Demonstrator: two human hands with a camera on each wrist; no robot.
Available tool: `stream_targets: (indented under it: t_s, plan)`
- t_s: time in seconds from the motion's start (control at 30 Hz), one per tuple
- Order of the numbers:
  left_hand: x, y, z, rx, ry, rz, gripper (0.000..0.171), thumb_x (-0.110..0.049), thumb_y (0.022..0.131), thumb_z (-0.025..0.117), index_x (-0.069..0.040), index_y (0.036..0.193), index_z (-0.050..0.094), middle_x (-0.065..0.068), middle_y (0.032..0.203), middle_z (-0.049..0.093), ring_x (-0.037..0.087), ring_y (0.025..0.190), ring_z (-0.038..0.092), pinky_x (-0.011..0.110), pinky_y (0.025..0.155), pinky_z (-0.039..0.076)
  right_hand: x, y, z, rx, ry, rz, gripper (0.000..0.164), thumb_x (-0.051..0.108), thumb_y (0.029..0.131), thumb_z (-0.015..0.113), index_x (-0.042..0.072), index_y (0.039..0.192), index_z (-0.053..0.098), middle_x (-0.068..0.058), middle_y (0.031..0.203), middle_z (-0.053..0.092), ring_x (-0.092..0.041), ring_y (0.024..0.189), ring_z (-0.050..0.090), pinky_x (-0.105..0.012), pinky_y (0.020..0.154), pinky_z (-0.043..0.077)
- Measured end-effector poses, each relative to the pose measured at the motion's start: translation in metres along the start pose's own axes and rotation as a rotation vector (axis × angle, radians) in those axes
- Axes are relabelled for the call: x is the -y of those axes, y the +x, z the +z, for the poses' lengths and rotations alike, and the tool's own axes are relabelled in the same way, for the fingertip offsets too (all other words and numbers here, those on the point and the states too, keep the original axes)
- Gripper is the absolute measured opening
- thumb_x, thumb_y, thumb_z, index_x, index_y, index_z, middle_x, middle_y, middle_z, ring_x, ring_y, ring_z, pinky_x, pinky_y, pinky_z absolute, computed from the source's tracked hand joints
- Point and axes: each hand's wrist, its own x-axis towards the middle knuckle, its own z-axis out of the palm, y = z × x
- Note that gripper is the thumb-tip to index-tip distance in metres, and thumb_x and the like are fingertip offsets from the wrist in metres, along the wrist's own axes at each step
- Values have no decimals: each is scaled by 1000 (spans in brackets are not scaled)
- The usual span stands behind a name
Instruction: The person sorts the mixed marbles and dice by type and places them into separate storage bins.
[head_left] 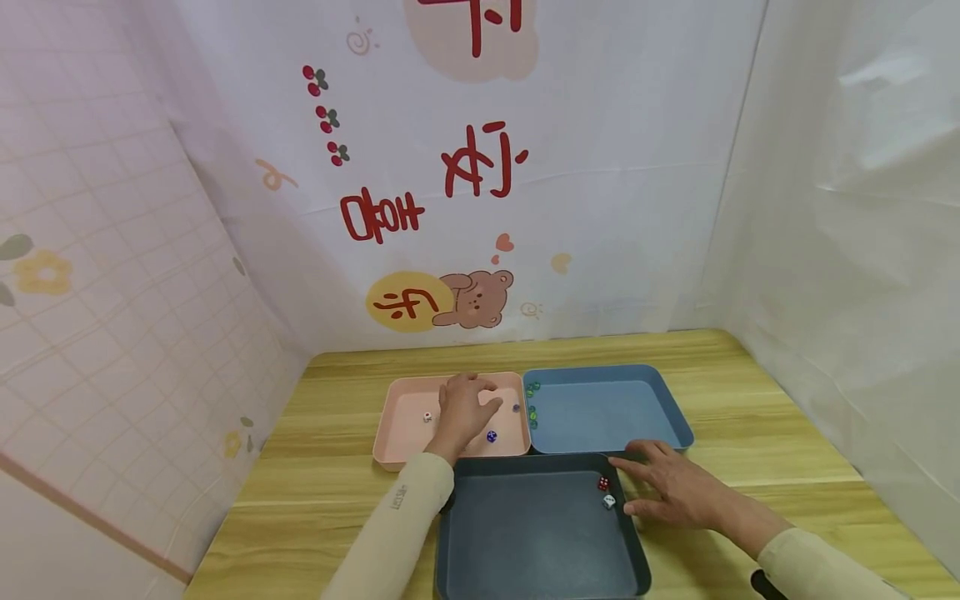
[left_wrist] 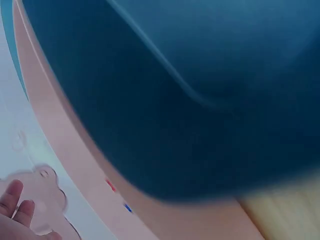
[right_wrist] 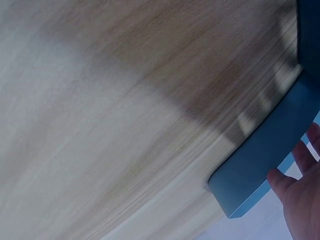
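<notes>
Over the pink tray (head_left: 405, 446) hovers my left hand (head_left: 463, 410), thumb apart from its loosely bent fingers, nothing visible between them. Below it lie a white die (head_left: 427, 417) and a blue die (head_left: 491, 436); a small bluish die (head_left: 516, 408) sits near the tray's right wall. At the upper right corner of the dark tray (head_left: 540, 550) is my right hand (head_left: 678, 487), its fingers spread beside the rim; whether they touch it I cannot tell. Just inside that rim lie a red die (head_left: 603, 483) and a white die with dark pips (head_left: 608, 502).
A blue tray (head_left: 607, 412) stands right of the pink one, behind the dark tray. Several green dice (head_left: 532, 417) line its left side. All three trays are on a wood-grain table (head_left: 757, 417). A printed white sheet (head_left: 600, 250) hangs behind, with sheets on both sides.
</notes>
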Motion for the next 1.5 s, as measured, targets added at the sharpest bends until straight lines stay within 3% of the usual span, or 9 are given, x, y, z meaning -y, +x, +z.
stream_targets:
  t_s: [0.13, 0.3, 0.6, 0.8, 1.03, 1.3, 1.5]
  plan:
    - [-19, -2, 6, 32, -24, 93, 25, -31, 82, 65, -19, 105, 68, 8, 126, 49, 27, 121, 35, 49, 100, 18, -1, 1, -1, -16, -7, -12, 64, 58, 82, 51, 16, 131, 49, -13, 125, 43, -31, 112, 41, -49, 79, 43]
    - [-40, -8, 18, 78, 21, 225, 21, -33, 82, 65, -26, 102, 68, 4, 125, 48, 23, 119, 37, 47, 99, 22, -1, 2, -3, -2, 2, -3, 64, 57, 82, 51, 17, 132, 49, -14, 127, 42, -32, 113, 41, -50, 80, 43]
    - [-69, -27, 41, 194, 111, 332, 18, -42, 81, 65, -35, 97, 68, -1, 130, 45, 20, 124, 33, 52, 102, 16, -1, 3, -7, 21, -4, 3, 67, 60, 82, 48, 17, 132, 48, -14, 127, 41, -33, 113, 41, -49, 79, 43]
    - [-76, -44, 56, 253, 179, 406, 16, -44, 79, 66, -38, 94, 68, -2, 130, 44, 19, 125, 32, 57, 102, 14, 1, 1, -4, 14, -9, -14, 65, 59, 82, 49, 17, 131, 49, -14, 125, 42, -34, 111, 42, -49, 77, 44]
    - [-81, -59, 73, 273, 215, 470, 17, -45, 78, 66, -39, 93, 68, -1, 130, 44, 19, 125, 32, 57, 100, 18, 2, -6, 2, 24, 0, -7, 65, 60, 82, 48, 19, 132, 48, -13, 125, 42, -33, 111, 42, -48, 75, 45]
    - [-86, -58, 86, 284, 281, 524, 19, -49, 78, 65, -42, 94, 67, -2, 131, 43, 20, 127, 30, 59, 98, 22, 3, -3, -1, 44, 22, 6, 64, 57, 83, 50, 19, 134, 46, -13, 127, 41, -33, 113, 41, -49, 78, 44]
    - [-84, -60, 93, 299, 301, 516, 20, -51, 77, 64, -41, 95, 67, 0, 133, 42, 22, 129, 28, 59, 99, 19, 3, -3, -4, 55, 28, 18, 66, 60, 82, 47, 18, 133, 47, -14, 128, 41, -33, 114, 40, -49, 79, 43]
